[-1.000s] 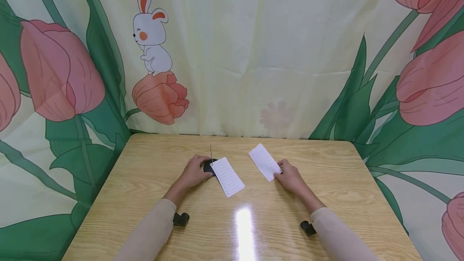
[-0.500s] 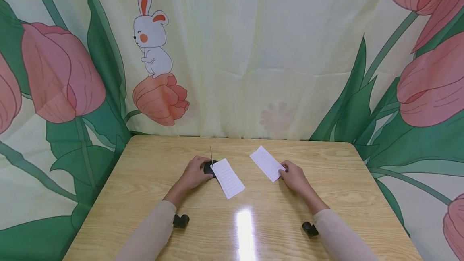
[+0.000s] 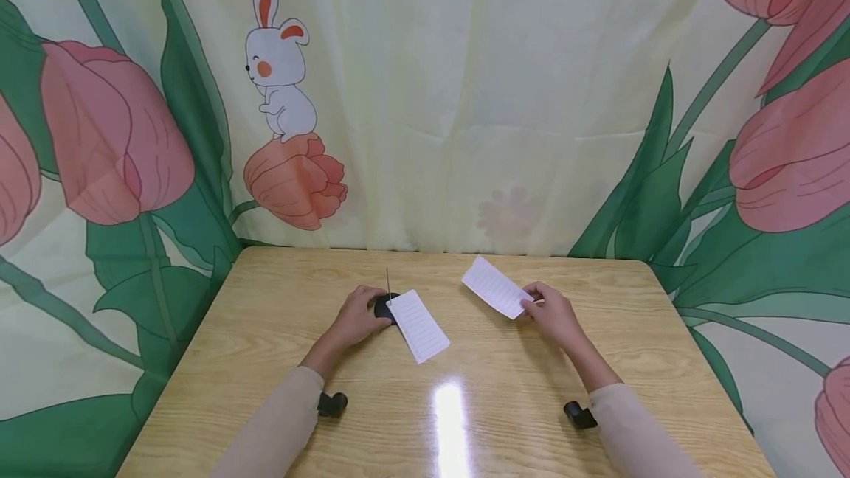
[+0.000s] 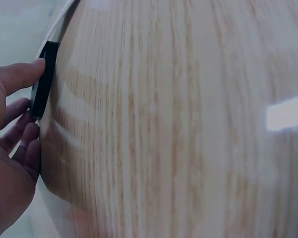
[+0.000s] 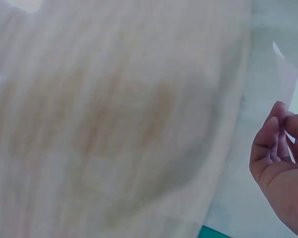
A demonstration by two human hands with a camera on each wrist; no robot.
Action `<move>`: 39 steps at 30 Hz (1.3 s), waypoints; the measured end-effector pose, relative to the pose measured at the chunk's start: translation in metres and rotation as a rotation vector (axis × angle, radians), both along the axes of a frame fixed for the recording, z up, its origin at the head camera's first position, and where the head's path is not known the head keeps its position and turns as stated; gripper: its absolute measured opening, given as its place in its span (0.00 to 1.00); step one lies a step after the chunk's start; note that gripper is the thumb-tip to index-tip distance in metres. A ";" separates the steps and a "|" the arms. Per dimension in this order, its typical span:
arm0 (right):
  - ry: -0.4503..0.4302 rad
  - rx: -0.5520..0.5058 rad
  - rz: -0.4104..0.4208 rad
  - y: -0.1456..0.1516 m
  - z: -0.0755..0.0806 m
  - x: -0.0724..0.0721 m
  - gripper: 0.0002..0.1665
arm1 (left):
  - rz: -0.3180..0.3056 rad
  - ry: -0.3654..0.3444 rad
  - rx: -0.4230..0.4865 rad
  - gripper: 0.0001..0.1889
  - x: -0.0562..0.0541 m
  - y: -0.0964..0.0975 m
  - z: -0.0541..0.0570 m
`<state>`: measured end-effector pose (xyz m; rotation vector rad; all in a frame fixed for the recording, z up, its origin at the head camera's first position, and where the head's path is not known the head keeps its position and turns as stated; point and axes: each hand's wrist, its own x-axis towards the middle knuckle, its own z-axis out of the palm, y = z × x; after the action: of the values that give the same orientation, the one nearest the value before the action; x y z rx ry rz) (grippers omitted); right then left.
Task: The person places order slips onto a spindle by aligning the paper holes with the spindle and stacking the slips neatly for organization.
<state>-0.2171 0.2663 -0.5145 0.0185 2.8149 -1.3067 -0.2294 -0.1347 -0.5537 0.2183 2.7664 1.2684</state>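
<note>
In the head view my left hand [image 3: 353, 317] holds the round black base [image 3: 381, 310] of a bill spike, whose thin needle stands upright. The left wrist view has thumb and fingers on either side of that black base [image 4: 43, 82]. A lined white paper slip [image 3: 420, 329] lies at the spike, its upper corner by the needle; whether it is pierced I cannot tell. To the right, my right hand [image 3: 553, 314] pinches a second lined slip [image 3: 494, 286] by its near right end, raised above the table. The right wrist view shows this slip [image 5: 288, 82] edge-on between thumb and fingers.
The wooden table [image 3: 265, 293] ends at a curtain [image 3: 412, 131] printed with tulips and a rabbit. Small black wrist cameras sit below each hand. A bright light reflection [image 3: 450, 426] falls on the tabletop near the front.
My right hand has moved right and lifted, with the slip in it; the slip has turned to lie flatter across the view. The left hand and spike have stayed put.
</note>
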 end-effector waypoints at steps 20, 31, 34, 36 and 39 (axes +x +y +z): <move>0.105 -0.024 0.070 -0.004 0.060 -0.015 0.17 | 0.019 0.021 -0.038 0.31 0.003 0.007 0.000; 0.149 -0.016 0.097 -0.011 0.091 -0.018 0.17 | 0.015 -0.016 0.079 0.34 0.002 -0.003 0.034; 0.146 -0.022 0.107 -0.014 0.097 -0.019 0.17 | 0.023 0.024 0.086 0.33 0.002 -0.009 0.048; 0.143 -0.028 0.110 -0.015 0.100 -0.019 0.16 | 0.030 0.051 0.090 0.33 0.002 -0.012 0.058; 0.143 -0.029 0.117 -0.016 0.104 -0.019 0.16 | 0.032 0.100 0.113 0.30 0.000 -0.016 0.071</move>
<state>-0.2363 0.2498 -0.4108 -0.2468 2.8609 -1.3745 -0.2297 -0.1507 -0.4827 0.2537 2.7934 1.4618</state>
